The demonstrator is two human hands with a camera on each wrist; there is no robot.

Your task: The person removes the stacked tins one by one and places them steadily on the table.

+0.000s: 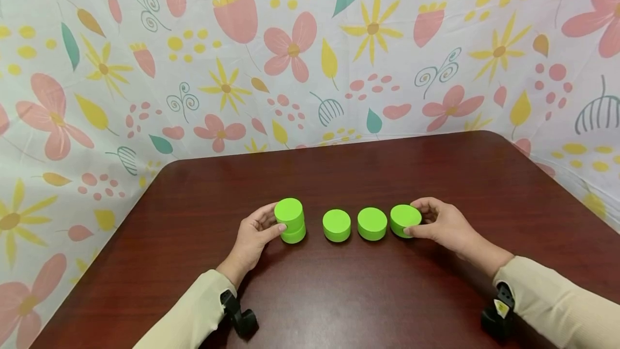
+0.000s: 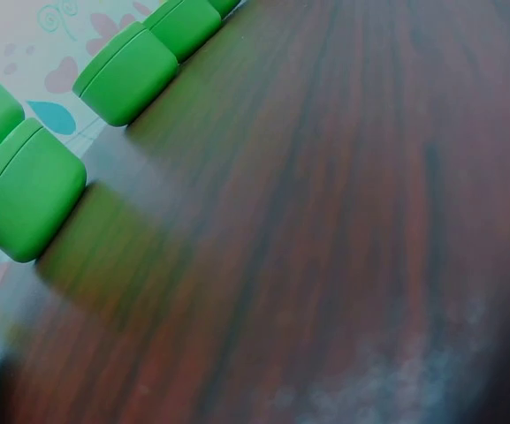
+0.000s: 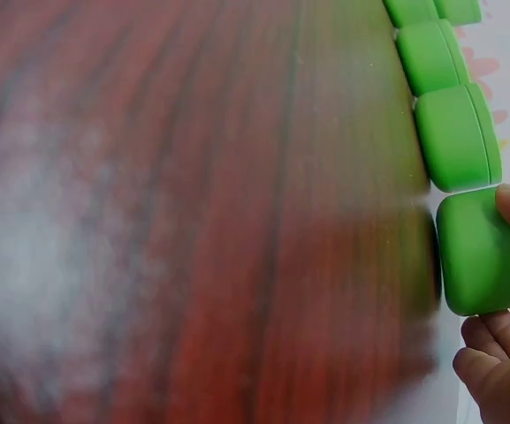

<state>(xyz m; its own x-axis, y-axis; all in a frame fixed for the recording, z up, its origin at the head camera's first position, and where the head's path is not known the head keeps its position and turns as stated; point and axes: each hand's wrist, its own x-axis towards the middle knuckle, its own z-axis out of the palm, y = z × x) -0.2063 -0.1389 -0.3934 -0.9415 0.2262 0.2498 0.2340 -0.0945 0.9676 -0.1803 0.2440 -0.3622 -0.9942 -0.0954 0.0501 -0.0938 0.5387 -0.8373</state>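
Observation:
Two round green lidded jars stand stacked at the left of a row, the upper jar (image 1: 289, 211) on the lower jar (image 1: 294, 235). My left hand (image 1: 253, 236) holds the upper jar from its left side, thumb at the front and fingers behind. At the row's right end, my right hand (image 1: 448, 228) grips another green jar (image 1: 404, 217) between thumb and fingers. Between the hands stand two single jars, a left one (image 1: 336, 225) and a right one (image 1: 372, 223). The right wrist view shows a lid seam on the gripped jar (image 3: 480, 252); whether it touches the table is unclear.
The dark red-brown wooden table (image 1: 334, 290) has a glossy top with light reflections. Behind it hangs a white cloth (image 1: 310, 96) printed with flowers and leaves. Black wrist devices sit on the left sleeve (image 1: 194, 306) and the right sleeve (image 1: 552, 295).

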